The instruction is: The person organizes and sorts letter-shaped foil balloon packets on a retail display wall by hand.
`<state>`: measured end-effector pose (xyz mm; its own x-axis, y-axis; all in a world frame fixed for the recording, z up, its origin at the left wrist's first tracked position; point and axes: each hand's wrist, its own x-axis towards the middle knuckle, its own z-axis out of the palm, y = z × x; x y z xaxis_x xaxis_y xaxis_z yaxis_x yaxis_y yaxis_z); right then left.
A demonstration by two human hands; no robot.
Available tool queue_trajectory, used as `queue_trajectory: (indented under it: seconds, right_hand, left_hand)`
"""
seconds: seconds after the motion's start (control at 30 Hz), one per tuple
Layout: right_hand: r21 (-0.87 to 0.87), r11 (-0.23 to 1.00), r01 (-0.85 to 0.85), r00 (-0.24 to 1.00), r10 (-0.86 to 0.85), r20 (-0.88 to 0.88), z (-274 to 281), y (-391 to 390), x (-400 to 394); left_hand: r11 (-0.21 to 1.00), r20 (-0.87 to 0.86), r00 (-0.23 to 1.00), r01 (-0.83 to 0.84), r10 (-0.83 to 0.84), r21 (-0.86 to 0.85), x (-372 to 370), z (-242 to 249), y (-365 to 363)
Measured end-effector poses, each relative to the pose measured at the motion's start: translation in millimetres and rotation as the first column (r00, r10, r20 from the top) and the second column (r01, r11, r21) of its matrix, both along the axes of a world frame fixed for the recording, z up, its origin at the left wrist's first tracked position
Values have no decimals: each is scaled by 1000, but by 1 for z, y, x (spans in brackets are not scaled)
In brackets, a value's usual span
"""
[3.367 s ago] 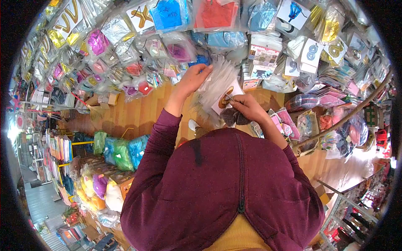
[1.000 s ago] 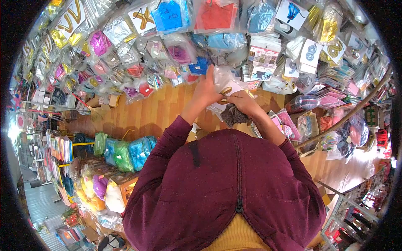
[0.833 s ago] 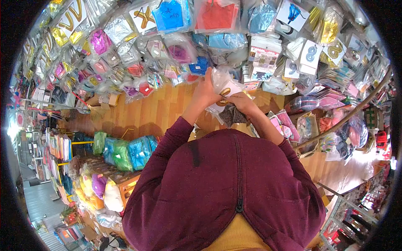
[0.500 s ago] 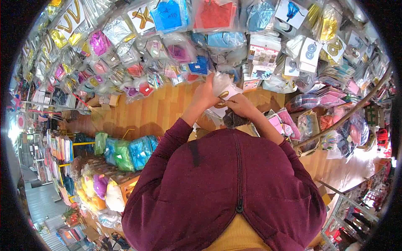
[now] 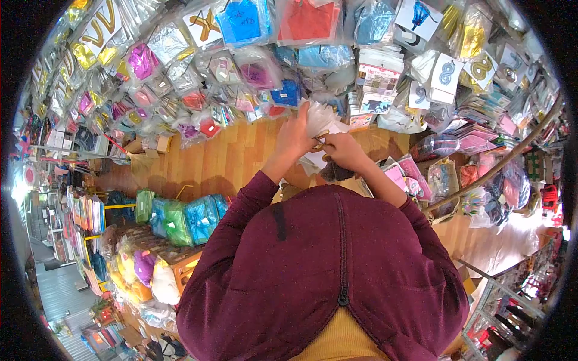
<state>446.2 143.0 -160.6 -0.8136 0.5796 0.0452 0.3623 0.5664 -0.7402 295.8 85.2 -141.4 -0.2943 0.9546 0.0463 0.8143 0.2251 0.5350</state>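
Note:
Between my two hands is a bundle of clear plastic packets (image 5: 321, 118), with white cards showing a gold-coloured shape. My left hand (image 5: 295, 137) grips its left side, thumb pointing up along the edge. On the lower right, the bent fingers of my right hand (image 5: 345, 150) pinch the packets near the gold shape. Below the right hand a dark grey-brown fuzzy thing (image 5: 335, 172) shows beside the wrist, partly hidden. White card (image 5: 313, 161) sticks out beneath the bundle.
A wall of hanging packets in blue (image 5: 245, 23), red (image 5: 307, 21) and other colours rises just beyond my hands. Wooden flooring (image 5: 223, 153) lies below. To the right stand boxes of pink packets (image 5: 412, 179) and a slanting pole (image 5: 500, 162); wrapped blue and green bundles (image 5: 176, 221) sit at left.
The packets have fanned out slightly at the top, and their gold shape is turned a little. My right hand has shifted slightly; the left keeps its grip.

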Motion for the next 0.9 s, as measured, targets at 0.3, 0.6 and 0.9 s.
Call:
queue_trajectory:
  seconds: [0.3,0.6,0.9]
  right_hand:
    - [-790,613,19,959,-235,-159,-23,10,16]
    - [-776,630,-29,956,-209,-206,-12,7,17]
    - [-611,791,11,967,-165,-196,0,6,4]
  left_hand:
    - [983,410,895,138,-176,119,-24,5,-7]
    - [974,246,942,223,-227,46,-33,19,-2]
    - [995,-15,1000,-29,27,-98,5,35,12]
